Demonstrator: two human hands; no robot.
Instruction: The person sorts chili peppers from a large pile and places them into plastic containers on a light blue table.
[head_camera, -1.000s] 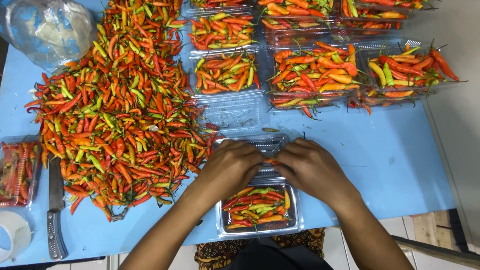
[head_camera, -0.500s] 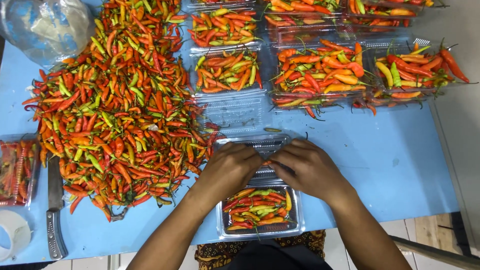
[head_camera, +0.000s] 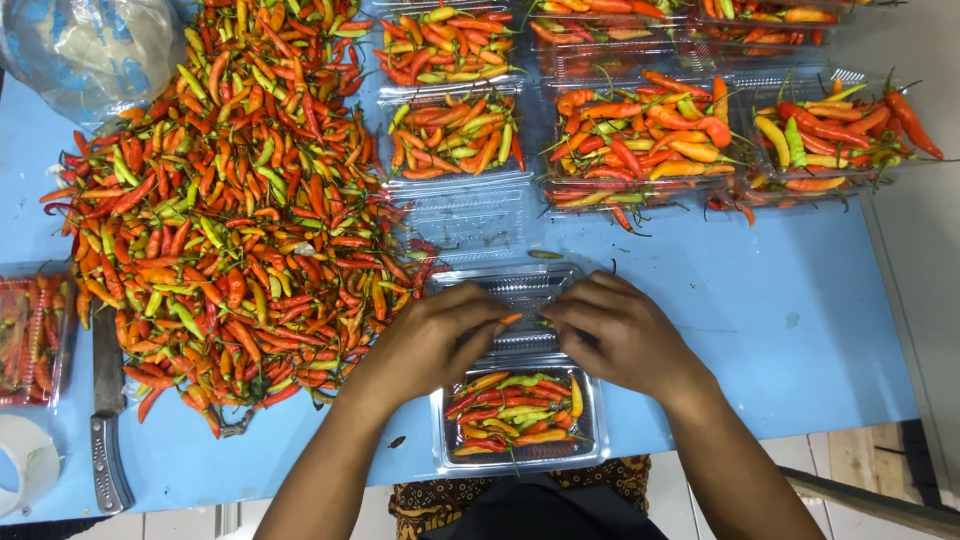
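Observation:
A clear plastic clamshell box (head_camera: 520, 455) lies at the table's front edge, its tray filled with red, orange and green chilies (head_camera: 512, 410). Its open lid (head_camera: 515, 285) stretches away from me. My left hand (head_camera: 430, 345) and my right hand (head_camera: 615, 335) rest side by side over the hinge and lid. The fingertips of both meet around a small orange chili (head_camera: 510, 319) held between them above the box.
A big heap of loose chilies (head_camera: 230, 190) covers the left of the blue table (head_camera: 790, 340). Several filled clear boxes (head_camera: 640, 140) stand along the back, an empty one (head_camera: 465, 215) in the middle. A knife (head_camera: 105, 420), tape roll (head_camera: 25, 460) and plastic bag (head_camera: 90, 45) lie at left.
Both hands stay over the box lid; their fingertips have drawn together around a small orange chili. The view has shifted slightly.

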